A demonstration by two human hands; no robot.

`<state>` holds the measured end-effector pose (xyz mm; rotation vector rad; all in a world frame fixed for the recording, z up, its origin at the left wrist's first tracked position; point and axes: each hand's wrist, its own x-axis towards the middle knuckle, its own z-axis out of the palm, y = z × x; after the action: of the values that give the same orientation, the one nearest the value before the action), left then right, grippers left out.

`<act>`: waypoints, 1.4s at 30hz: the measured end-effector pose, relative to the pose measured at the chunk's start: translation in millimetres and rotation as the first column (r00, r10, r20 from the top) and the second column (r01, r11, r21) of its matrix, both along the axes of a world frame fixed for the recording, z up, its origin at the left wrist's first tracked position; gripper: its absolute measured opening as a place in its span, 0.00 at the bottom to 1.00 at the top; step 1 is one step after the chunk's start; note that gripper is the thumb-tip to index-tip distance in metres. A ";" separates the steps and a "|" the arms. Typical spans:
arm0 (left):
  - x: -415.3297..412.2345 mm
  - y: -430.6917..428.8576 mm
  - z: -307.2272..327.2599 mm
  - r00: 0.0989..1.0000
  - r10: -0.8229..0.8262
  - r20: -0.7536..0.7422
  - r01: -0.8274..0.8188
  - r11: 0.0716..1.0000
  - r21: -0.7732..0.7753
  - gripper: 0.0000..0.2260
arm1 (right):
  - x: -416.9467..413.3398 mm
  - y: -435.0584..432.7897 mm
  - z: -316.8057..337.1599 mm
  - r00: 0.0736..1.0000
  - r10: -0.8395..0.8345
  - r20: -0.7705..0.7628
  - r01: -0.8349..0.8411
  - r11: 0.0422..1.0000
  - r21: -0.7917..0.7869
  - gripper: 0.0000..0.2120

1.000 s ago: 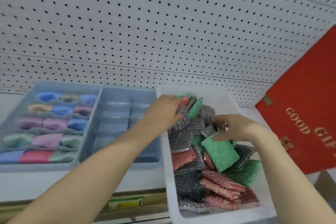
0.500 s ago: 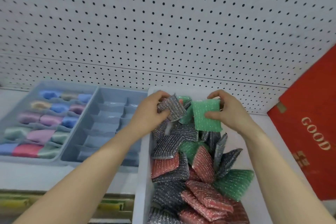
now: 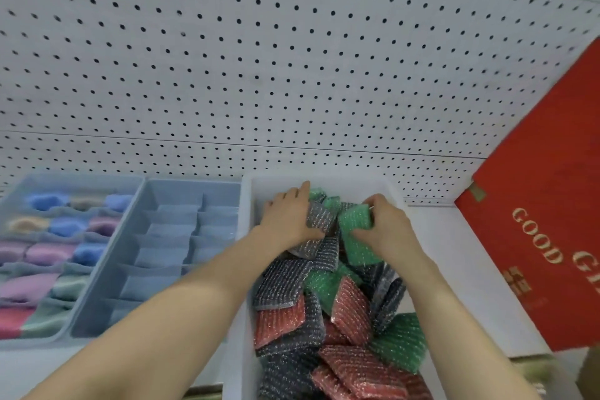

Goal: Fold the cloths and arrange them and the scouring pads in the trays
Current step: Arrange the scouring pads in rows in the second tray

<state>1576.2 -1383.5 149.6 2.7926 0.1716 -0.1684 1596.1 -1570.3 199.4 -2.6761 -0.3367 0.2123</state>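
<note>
At the bin's (image 3: 352,183) far end, left hand (image 3: 285,221) grips grey pad (image 3: 319,217) (right hand (image 3: 386,226) grips green pad (image 3: 357,222)).

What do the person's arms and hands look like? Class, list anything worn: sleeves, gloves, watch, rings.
The left arm and right arm are bare up to the frame's edge: no sleeves. The left hand and right hand wear no gloves, watch or bracelet. Any ring is too small to tell.
</note>
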 end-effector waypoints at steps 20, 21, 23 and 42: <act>-43.2 48.2 62.3 0.862 0.506 -0.013 -0.138 0.210 -0.968 0.35 | 12.8 5.0 37.5 0.993 -0.118 0.003 0.109 0.931 0.349 0.20; -48.3 54.2 66.7 0.857 0.512 -0.050 -0.114 0.094 -0.989 0.35 | 10.8 11.3 39.7 0.991 -0.133 0.008 0.120 0.922 0.367 0.20; -55.3 64.0 74.2 0.854 0.513 -0.086 -0.075 -0.041 -0.996 0.36 | 6.9 23.9 43.2 0.988 -0.152 0.036 0.128 0.919 0.373 0.21; -118.0 184.9 69.6 0.635 0.745 -0.206 0.039 -0.297 -0.954 0.29 | -44.4 122.9 52.5 0.997 -0.051 0.061 -0.004 0.733 0.680 0.11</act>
<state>1458.3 -1198.6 219.2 0.8272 0.5718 0.5132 1551.7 -1447.4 251.9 -1.9500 -0.3243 -0.0292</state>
